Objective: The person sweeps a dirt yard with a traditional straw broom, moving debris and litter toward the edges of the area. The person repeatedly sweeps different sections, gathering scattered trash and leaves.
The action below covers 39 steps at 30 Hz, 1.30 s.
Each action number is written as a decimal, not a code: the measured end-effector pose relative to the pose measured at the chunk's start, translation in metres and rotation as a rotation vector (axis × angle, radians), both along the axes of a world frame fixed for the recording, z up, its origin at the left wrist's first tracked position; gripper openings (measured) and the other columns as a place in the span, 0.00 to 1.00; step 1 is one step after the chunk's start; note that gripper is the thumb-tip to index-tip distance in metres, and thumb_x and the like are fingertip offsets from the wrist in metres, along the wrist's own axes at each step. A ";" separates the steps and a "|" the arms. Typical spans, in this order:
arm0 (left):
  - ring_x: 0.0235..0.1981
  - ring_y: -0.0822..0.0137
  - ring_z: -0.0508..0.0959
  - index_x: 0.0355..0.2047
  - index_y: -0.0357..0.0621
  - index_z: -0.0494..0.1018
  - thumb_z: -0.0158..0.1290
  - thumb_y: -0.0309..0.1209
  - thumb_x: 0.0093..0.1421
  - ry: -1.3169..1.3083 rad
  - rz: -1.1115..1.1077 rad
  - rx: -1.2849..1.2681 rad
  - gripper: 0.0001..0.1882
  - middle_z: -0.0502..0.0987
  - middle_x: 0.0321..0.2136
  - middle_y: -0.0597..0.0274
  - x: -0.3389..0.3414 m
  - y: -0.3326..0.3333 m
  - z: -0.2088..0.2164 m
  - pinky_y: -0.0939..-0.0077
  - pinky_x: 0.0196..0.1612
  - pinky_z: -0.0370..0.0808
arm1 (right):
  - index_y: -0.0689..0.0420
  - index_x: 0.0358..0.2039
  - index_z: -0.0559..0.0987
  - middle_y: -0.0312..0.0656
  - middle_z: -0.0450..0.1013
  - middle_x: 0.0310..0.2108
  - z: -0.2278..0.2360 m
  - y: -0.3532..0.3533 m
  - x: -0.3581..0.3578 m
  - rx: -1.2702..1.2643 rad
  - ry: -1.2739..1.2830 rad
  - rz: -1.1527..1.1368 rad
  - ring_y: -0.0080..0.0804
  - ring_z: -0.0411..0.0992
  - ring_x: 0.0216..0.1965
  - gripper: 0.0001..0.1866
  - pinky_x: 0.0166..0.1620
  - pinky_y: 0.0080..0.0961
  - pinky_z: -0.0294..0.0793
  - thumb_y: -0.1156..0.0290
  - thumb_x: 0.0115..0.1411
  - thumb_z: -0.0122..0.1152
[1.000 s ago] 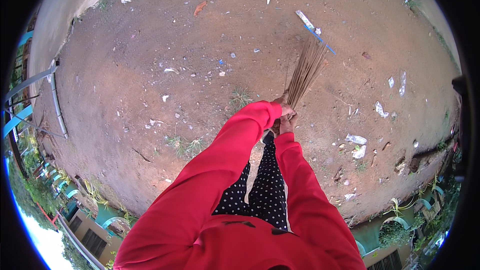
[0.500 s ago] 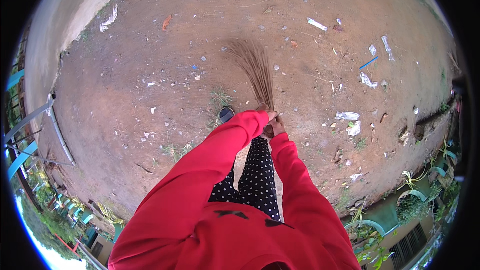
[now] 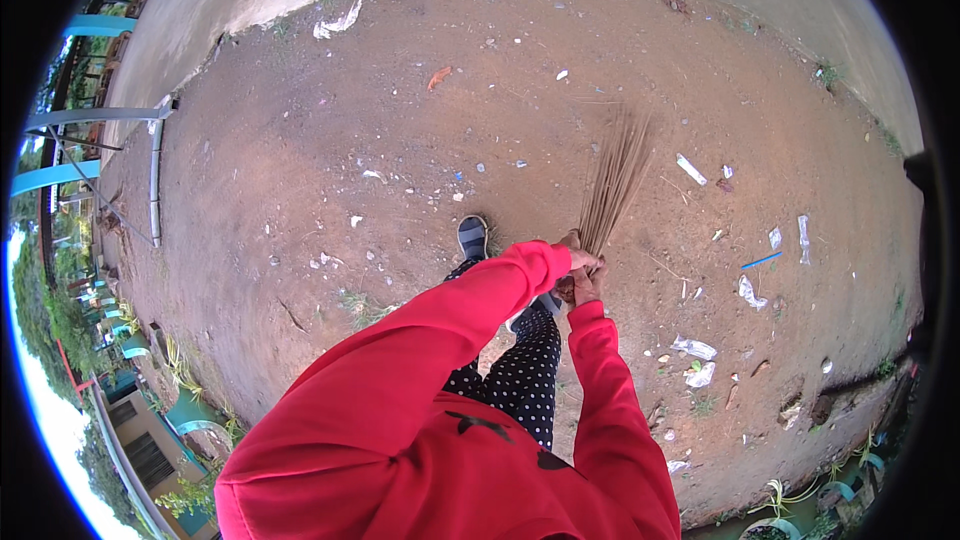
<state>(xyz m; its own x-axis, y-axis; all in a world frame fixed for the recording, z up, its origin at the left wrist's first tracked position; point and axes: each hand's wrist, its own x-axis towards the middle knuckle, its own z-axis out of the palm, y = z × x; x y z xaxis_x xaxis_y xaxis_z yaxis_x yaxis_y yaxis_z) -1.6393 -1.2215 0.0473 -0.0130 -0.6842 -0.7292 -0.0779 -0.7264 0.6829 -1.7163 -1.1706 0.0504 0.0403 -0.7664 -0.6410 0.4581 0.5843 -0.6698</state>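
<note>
Over gritty brown earth (image 3: 300,155), the left hand (image 3: 577,249) and right hand (image 3: 589,283) grip a fanned, thin-sticked broom (image 3: 612,185).

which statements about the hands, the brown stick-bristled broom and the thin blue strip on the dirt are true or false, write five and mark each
1. The bare left hand and bare right hand both grip the brown stick-bristled broom. True.
2. A thin, straight blue strip lies to the right of the broom. True.
3. The blue strip touches the broom. False: brown dirt ground shows between them.
4. The right hand is closer to the fanned bristle tips than the left hand. False: the left hand is closer.
5. The person wears black trousers with white dots. True.
</note>
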 end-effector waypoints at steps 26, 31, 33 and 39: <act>0.26 0.68 0.71 0.40 0.34 0.57 0.52 0.30 0.40 0.005 -0.120 -0.398 0.27 0.70 0.26 0.56 0.256 -0.142 -0.038 0.78 0.27 0.68 | 0.52 0.46 0.43 0.41 0.59 0.33 -0.044 -0.132 0.265 -0.012 0.279 -0.135 0.29 0.63 0.28 0.37 0.26 0.23 0.66 0.72 0.41 0.57; 0.31 0.67 0.69 0.46 0.35 0.47 0.52 0.29 0.38 -0.001 0.347 -0.196 0.35 0.68 0.31 0.54 0.345 -0.141 -0.029 0.77 0.31 0.67 | 0.53 0.47 0.42 0.42 0.59 0.33 -0.060 -0.169 0.342 -0.172 0.109 0.333 0.28 0.62 0.31 0.35 0.29 0.21 0.65 0.75 0.42 0.52; 0.26 0.65 0.71 0.43 0.36 0.53 0.53 0.32 0.37 -0.175 0.541 -0.054 0.33 0.69 0.26 0.52 0.384 -0.156 -0.034 0.76 0.26 0.69 | 0.52 0.45 0.50 0.41 0.64 0.23 -0.070 -0.203 0.379 -0.460 0.234 0.519 0.26 0.64 0.16 0.30 0.17 0.21 0.64 0.73 0.41 0.52; 0.25 0.64 0.71 0.44 0.34 0.51 0.53 0.32 0.37 -0.160 0.233 0.444 0.34 0.69 0.29 0.51 0.376 -0.208 -0.068 0.73 0.24 0.68 | 0.53 0.39 0.59 0.40 0.64 0.16 -0.084 -0.245 0.360 0.247 0.061 0.490 0.24 0.62 0.11 0.22 0.12 0.19 0.61 0.71 0.41 0.53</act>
